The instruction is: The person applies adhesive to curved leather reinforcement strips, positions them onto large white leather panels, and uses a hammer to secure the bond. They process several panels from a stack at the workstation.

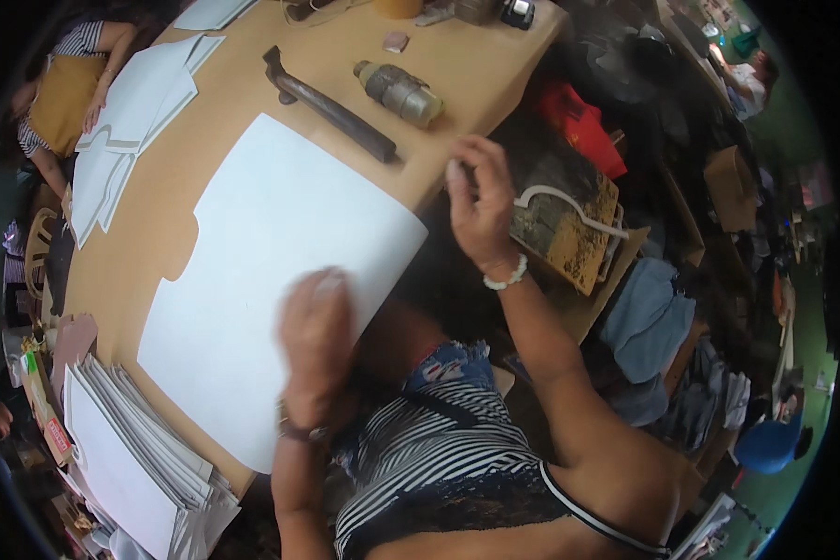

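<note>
A large white sheet [261, 280] with a notch cut in its left side lies on the wooden table [476, 75], its right corner hanging over the table's edge. My left hand [315, 341], blurred, lies flat on the sheet's near edge. My right hand [481, 205], with a bead bracelet at the wrist, is raised just past the table edge with bent fingers. A curved white strip [574, 207] runs out from beside that hand, over a brown board [574, 245]. Whether the hand holds the strip is unclear.
A long dark metal tool [331, 110] and a lying cylindrical bottle [401, 93] sit beyond the sheet. Cut white pieces [140, 103] lie far left, a stack of white sheets [131, 448] near left. Another person [65, 93] sits top left. Cloth piles [649, 317] lie to the right.
</note>
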Motion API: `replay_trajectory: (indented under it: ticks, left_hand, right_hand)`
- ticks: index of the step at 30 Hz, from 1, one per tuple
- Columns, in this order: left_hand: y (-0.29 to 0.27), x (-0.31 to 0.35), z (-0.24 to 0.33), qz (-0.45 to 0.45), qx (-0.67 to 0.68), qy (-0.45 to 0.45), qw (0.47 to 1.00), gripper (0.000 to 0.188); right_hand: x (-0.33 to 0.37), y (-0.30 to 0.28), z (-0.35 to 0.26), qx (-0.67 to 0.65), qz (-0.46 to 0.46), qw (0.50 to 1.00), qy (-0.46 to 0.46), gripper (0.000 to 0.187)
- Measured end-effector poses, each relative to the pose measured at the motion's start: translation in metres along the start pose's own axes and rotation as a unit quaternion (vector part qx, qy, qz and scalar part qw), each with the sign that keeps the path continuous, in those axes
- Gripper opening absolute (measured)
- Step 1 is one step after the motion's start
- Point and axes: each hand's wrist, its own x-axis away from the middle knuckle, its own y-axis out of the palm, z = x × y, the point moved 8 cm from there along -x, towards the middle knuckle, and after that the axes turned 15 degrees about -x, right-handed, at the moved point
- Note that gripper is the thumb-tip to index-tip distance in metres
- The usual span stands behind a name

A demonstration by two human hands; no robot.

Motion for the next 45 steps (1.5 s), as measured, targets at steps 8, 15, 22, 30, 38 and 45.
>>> replay_trajectory:
  ticks: [8,15,22,30,38,45]
  left_hand:
    - [0.192,-0.049,0.144,-0.179,0.09,0.221,0.954,0.03]
    - [0.274,-0.072,0.124,0.024,0.129,0.22,0.967,0.034]
    - [0.3,-0.077,0.138,-0.089,0.029,0.271,0.958,0.032]
    - [0.339,-0.092,0.111,-0.212,0.117,0.056,0.969,0.013]
    - [0.311,-0.101,0.135,-0.198,0.12,0.191,0.954,0.01]
    - [0.302,-0.107,0.133,-0.222,0.183,0.17,0.943,0.02]
  right_hand:
    - [-0.062,0.041,0.07,0.084,-0.107,0.987,0.081,0.058]
    - [-0.055,0.062,0.087,0.097,-0.073,0.989,0.08,0.063]
    - [-0.047,0.049,0.094,0.076,-0.024,0.994,0.08,0.063]
    - [-0.051,0.054,0.085,0.058,-0.011,0.995,0.083,0.063]
    - [-0.048,0.049,0.087,0.048,0.006,0.996,0.077,0.062]
    - [-0.049,0.051,0.086,0.056,0.002,0.995,0.085,0.063]
